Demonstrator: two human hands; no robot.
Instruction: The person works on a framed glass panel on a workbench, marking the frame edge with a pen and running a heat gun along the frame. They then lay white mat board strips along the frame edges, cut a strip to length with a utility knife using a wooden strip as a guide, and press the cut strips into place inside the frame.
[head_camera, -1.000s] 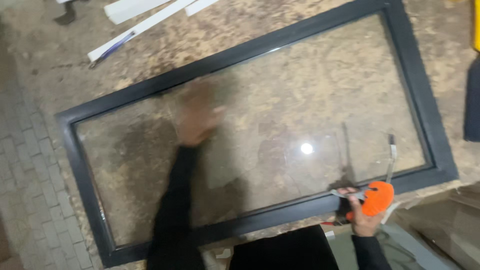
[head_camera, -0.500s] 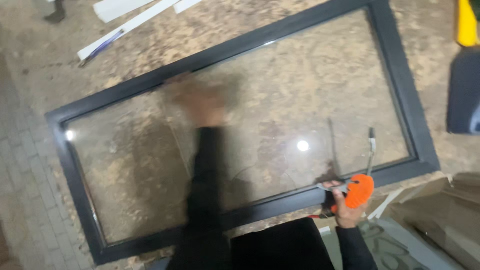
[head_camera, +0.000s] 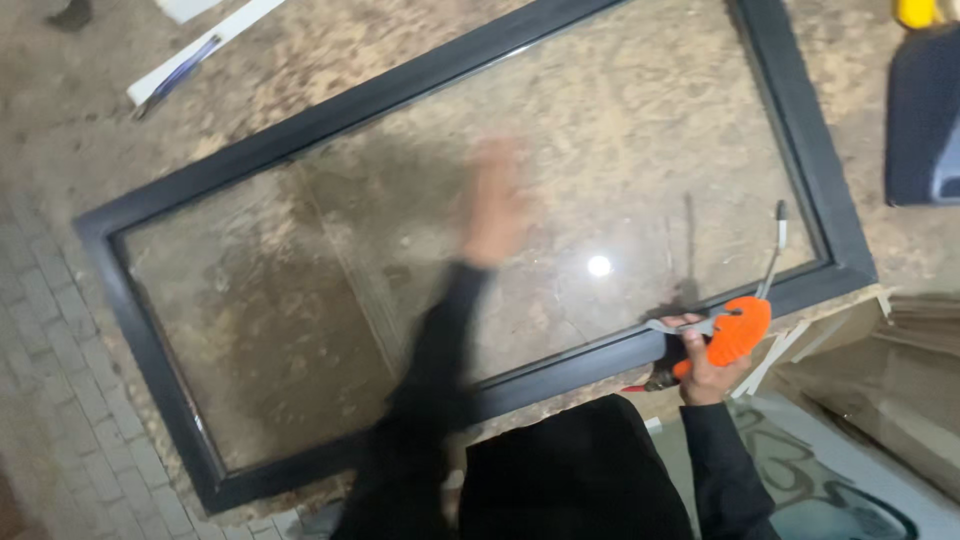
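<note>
- At the far left, grey paving bricks (head_camera: 45, 400) edge the rough, speckled ground that carries everything here.
- A white strip with a dark stripe (head_camera: 195, 55) lies at the upper left, well apart from both hands.
- The dark-framed glass panel (head_camera: 150, 195) lies flat, its long axis running from lower left to upper right; a bright light spot reflects in the pane near its lower right.
- The left hand (head_camera: 497, 200) is out over the middle of the glass, fingers (head_camera: 490, 160) stretched toward the far rail. It is motion-blurred, so I cannot tell whether it touches the pane; it looks spread flat, holding nothing.
- The right hand (head_camera: 705, 365) sits at the near rail of the frame, close to its right corner, fingers clenched around an orange-handled tool (head_camera: 738, 330) with a grey metal part.
- A thin metal rod (head_camera: 776, 245) rises from the tool across the corner of the glass.
- The frame's near rail lies directly against the right hand, so that hand is the nearer to the frame edge; the left is the nearer to the pane's centre.
- At the right, a dark blue container (head_camera: 925, 120) stands beyond the frame, with cardboard (head_camera: 900, 380) below it.
</note>
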